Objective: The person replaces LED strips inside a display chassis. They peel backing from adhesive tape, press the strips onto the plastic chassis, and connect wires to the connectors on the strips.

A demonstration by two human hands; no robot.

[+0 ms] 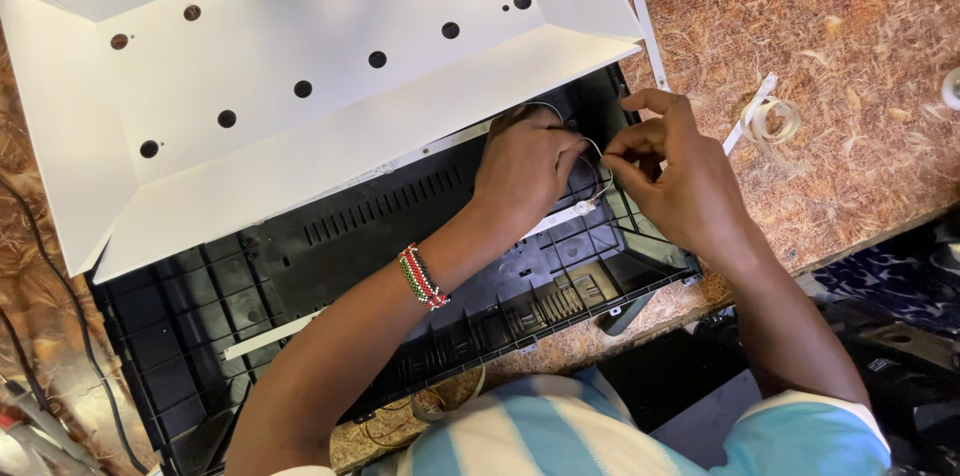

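Observation:
A black plastic back shell (pixel 300 266) of a flat screen lies on the chipboard table (pixel 850 86). A white reflector sheet with round holes (pixel 300 76) is tipped up over its far half. My left hand (pixel 525 164), with a beaded band at the wrist, reaches into the shell's right end and is closed around thin wires (pixel 590 151). My right hand (pixel 665 171) pinches the same thin wires between thumb and fingers, just right of the left hand. A white light strip (pixel 270 336) runs along the shell's floor; a second one lies under the sheet's edge.
A spare white strip (pixel 645 21) and a coil of clear tape (pixel 772 121) lie on the table to the right. Black cables (pixel 60 336) trail at the left edge. The table's near edge runs along the lower right, with dark objects below it.

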